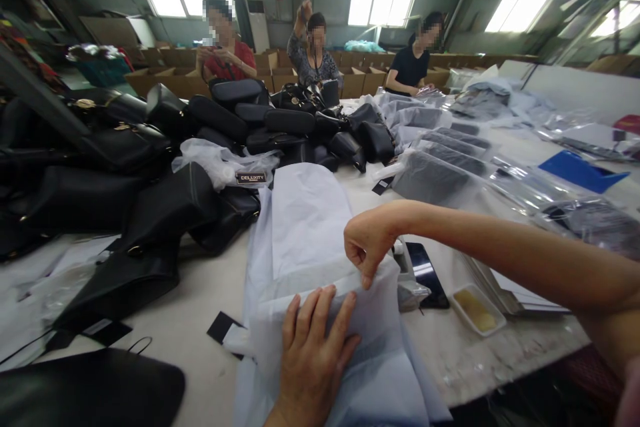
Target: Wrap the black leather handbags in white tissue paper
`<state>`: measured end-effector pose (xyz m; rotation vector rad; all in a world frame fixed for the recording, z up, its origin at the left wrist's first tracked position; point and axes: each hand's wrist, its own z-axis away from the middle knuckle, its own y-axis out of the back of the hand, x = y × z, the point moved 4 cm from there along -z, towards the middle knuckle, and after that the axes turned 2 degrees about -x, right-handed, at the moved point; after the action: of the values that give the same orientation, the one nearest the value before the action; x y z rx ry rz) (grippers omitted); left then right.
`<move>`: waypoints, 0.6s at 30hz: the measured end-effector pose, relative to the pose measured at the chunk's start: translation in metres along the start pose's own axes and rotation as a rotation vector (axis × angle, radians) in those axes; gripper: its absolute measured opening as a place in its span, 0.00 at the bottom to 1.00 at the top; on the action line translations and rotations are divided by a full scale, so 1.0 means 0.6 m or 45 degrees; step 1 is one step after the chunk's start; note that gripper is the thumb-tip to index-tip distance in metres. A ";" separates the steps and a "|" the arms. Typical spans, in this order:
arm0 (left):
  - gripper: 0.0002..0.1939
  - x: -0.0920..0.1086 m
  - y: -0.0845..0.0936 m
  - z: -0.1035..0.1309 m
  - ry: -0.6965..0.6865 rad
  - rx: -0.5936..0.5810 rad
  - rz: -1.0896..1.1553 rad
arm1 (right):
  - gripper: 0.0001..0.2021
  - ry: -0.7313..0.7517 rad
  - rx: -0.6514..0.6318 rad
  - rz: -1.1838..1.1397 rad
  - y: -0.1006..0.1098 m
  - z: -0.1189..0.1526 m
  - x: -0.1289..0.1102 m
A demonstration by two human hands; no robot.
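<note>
White tissue paper (310,213) lies in front of me, folded over a wrapped bundle on the table. My left hand (317,340) rests flat on the paper with its fingers spread, holding nothing. My right hand (367,247) is curled at the bundle's upper right, thumb and fingers closed, its lowest fingertip touching the paper's folded edge; what it grips, if anything, is hidden. A black tag (223,327) sticks out at the left of the paper.
Black bags (170,207) are piled on the left and at the back. A phone (427,273), a small dish (479,309) and wrapped bags (435,173) are on the right. Three people work across the table (200,287).
</note>
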<state>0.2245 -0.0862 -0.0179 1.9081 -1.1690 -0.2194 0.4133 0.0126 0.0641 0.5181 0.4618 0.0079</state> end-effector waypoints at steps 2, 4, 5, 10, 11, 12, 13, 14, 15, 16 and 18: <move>0.25 0.000 0.000 0.000 0.005 0.004 -0.003 | 0.20 0.012 -0.029 -0.023 0.001 -0.005 0.002; 0.26 -0.001 -0.001 0.000 0.013 0.000 -0.006 | 0.21 0.034 -0.035 -0.045 0.003 -0.011 0.007; 0.26 -0.001 -0.002 0.000 0.020 -0.005 -0.007 | 0.22 0.045 -0.028 -0.054 0.004 -0.013 0.010; 0.27 -0.004 -0.007 0.001 0.020 -0.027 -0.032 | 0.24 0.097 0.032 -0.079 0.004 -0.018 0.026; 0.27 -0.004 -0.007 0.001 0.012 -0.019 -0.035 | 0.24 0.101 0.045 -0.071 0.003 -0.018 0.029; 0.27 -0.004 -0.007 0.003 0.002 -0.007 -0.034 | 0.25 0.100 0.062 -0.057 0.003 -0.018 0.031; 0.27 -0.003 -0.006 0.004 -0.005 0.009 -0.030 | 0.25 0.095 0.076 -0.044 0.002 -0.019 0.032; 0.27 -0.003 -0.005 0.005 -0.012 0.023 -0.025 | 0.25 0.088 0.083 -0.038 0.002 -0.020 0.034; 0.27 -0.002 -0.005 0.006 -0.016 0.037 -0.020 | 0.26 0.084 0.079 -0.040 0.001 -0.021 0.035; 0.27 -0.002 -0.004 0.007 -0.015 0.047 -0.016 | 0.26 0.085 0.063 -0.052 0.000 -0.023 0.036; 0.27 -0.001 -0.004 0.008 -0.011 0.050 -0.010 | 0.26 0.095 0.021 -0.090 -0.002 -0.030 0.040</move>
<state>0.2230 -0.0883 -0.0227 1.9482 -1.1794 -0.2108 0.4270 0.0229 0.0395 0.5182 0.5535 -0.0448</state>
